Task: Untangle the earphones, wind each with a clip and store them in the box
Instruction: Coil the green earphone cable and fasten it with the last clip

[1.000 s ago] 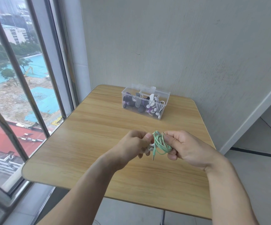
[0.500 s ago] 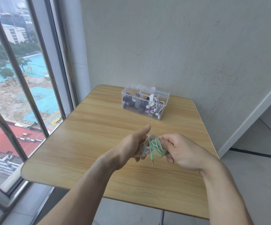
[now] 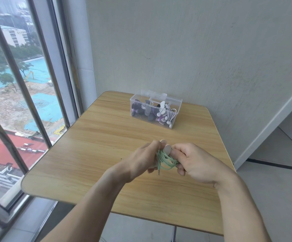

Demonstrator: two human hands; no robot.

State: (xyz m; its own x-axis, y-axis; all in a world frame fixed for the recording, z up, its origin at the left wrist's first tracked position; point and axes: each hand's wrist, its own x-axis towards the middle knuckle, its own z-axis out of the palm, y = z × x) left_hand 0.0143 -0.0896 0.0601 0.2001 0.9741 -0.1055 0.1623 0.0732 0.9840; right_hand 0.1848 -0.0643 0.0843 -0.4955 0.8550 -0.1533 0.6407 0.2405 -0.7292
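Head view shows the green earphones [image 3: 166,158] bunched between both hands over the near tabletop [image 3: 92,154], left hand [image 3: 144,158] and right hand [image 3: 196,163] each gripping the coil, with the clear box [image 3: 156,109] lying straight ahead at the far edge, slightly nearer the right hand

I see wooden table [image 3: 96,154], pale grain, rounded corners, pushed into corner. Behind table: grey-white wall [image 3: 194,49], faint vertical texture. Left of table: tall window [image 3: 19,84] with grey metal bars, daylight coming in; outside I make out buildings, trees, blue-covered ground, red roof. Right of table: light grey floor [image 3: 272,180], pale baseboard running along wall.
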